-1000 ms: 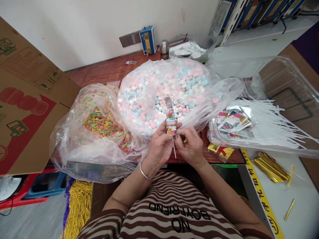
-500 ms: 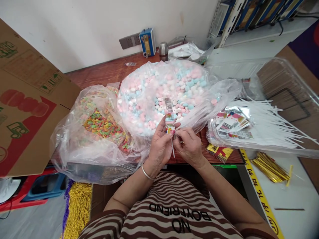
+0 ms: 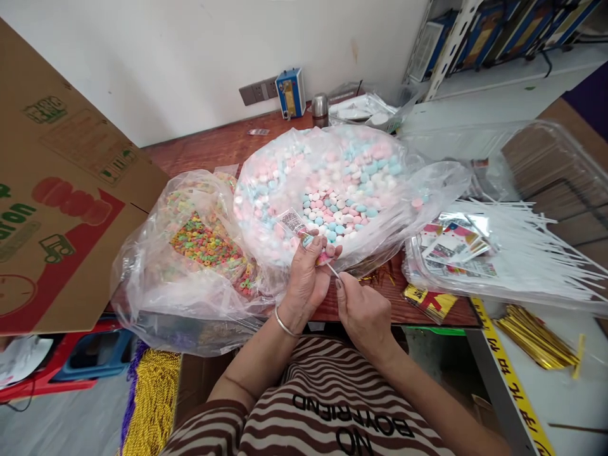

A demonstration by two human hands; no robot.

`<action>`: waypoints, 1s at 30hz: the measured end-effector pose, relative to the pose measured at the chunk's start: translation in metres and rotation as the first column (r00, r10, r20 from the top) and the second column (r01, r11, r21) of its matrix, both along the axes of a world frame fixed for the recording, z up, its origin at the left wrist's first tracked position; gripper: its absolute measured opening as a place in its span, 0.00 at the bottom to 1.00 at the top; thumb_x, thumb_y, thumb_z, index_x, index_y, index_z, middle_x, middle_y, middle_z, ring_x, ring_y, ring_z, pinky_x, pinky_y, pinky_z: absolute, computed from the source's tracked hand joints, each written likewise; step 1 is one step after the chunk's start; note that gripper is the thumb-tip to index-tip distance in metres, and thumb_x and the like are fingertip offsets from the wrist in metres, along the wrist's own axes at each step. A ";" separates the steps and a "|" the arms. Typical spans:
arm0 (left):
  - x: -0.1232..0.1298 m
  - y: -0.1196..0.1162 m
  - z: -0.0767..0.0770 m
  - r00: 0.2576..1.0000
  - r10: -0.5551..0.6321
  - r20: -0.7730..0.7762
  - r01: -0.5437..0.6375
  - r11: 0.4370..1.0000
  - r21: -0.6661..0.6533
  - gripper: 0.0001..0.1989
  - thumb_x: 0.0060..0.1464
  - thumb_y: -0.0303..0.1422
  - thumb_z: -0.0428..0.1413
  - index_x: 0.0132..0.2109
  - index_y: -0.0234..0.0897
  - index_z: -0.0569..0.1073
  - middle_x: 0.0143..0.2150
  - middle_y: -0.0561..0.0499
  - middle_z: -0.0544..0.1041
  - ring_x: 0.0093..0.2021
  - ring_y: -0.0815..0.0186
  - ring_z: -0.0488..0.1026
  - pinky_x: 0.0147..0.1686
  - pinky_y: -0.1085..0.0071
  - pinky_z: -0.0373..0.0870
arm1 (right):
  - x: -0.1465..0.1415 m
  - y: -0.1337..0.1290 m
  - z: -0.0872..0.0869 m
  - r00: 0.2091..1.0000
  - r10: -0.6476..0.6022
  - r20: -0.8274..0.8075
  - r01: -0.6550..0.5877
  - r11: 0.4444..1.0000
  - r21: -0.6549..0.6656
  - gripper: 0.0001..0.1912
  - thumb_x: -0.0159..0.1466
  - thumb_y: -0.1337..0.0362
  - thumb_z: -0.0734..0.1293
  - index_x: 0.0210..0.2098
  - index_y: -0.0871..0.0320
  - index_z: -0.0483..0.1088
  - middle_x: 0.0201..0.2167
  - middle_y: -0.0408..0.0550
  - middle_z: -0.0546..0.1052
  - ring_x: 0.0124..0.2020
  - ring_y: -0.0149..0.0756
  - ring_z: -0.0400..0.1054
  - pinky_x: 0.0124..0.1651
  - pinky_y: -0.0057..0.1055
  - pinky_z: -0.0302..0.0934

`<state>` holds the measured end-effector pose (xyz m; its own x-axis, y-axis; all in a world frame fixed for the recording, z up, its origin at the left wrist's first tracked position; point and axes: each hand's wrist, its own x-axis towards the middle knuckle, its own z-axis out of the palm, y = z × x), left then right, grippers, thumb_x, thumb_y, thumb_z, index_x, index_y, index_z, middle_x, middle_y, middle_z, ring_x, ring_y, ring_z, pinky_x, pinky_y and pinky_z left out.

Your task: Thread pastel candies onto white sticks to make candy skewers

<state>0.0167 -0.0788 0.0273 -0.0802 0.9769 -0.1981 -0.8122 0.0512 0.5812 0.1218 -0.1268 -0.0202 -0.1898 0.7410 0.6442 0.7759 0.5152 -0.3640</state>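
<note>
Head view: at the near edge of the candy bag [image 3: 389,225], our left fingers [image 3: 310,251] clamp the packet [image 3: 291,221], candies [image 3: 325,258] seemingly inside, our right fingers [image 3: 348,289] pinch its stick [image 3: 334,270], and loose sticks [image 3: 527,250] rightward lie unused.

Printed cardboard box [image 3: 61,209] fills the far L of frame; btm L, a blue plastic item [image 3: 90,362] w/ red one [image 3: 31,387] beside it, plus gold strands [image 3: 154,405] w/ purple edging. Top ctr, a blue-and-white unit [image 3: 291,95] stands nr grey wall sockets [image 3: 258,92], silver-topped canister [image 3: 320,105] just to its R. Upper R, a shelf [image 3: 498,82] w/ more blue units [image 3: 515,31]; lower R, yellow lettered tape [image 3: 513,380] along a pale surface [image 3: 570,399].
</note>
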 end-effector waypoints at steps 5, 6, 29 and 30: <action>0.016 -0.015 -0.012 0.992 -0.066 -0.109 0.063 0.997 -0.036 0.16 0.52 0.35 0.68 0.45 0.38 0.73 0.32 0.58 0.72 0.32 0.75 0.71 0.52 0.71 0.70 | -0.007 0.015 -0.005 0.998 -0.069 0.009 0.069 0.998 0.009 0.13 0.74 0.65 0.58 0.47 0.63 0.72 0.24 0.50 0.78 0.21 0.35 0.68 0.27 0.32 0.53; 0.016 -0.017 -0.016 0.983 -0.091 -0.158 0.087 0.996 -0.036 0.18 0.52 0.37 0.68 0.46 0.38 0.73 0.35 0.56 0.74 0.36 0.73 0.73 0.52 0.71 0.70 | -0.007 0.017 -0.005 0.997 -0.074 -0.013 0.074 0.997 -0.009 0.13 0.75 0.64 0.57 0.47 0.63 0.71 0.25 0.50 0.79 0.22 0.35 0.69 0.27 0.31 0.54; 0.010 -0.005 -0.012 -0.118 0.728 -0.676 0.425 0.652 0.628 0.05 0.60 0.23 0.52 0.40 0.39 0.67 0.30 0.55 0.73 0.28 0.70 0.68 0.30 0.74 0.63 | 0.019 -0.006 0.013 0.943 -0.207 -0.260 0.213 0.977 -0.007 0.11 0.73 0.65 0.55 0.45 0.59 0.68 0.27 0.47 0.79 0.26 0.36 0.73 0.29 0.29 0.61; 0.013 -0.008 -0.012 -0.087 0.729 -0.679 0.471 0.631 0.617 0.05 0.60 0.24 0.52 0.40 0.39 0.67 0.31 0.54 0.73 0.28 0.70 0.68 0.30 0.74 0.63 | 0.023 -0.010 0.015 0.931 -0.210 -0.298 0.207 0.978 -0.040 0.10 0.73 0.65 0.55 0.45 0.58 0.67 0.28 0.46 0.79 0.27 0.36 0.74 0.29 0.28 0.62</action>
<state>0.0296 -0.0870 0.0156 0.2935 0.6104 0.7357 0.6047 -0.7146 0.3517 0.1445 -0.1365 -0.0055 0.1698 0.7485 0.6411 0.7201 0.3499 -0.5992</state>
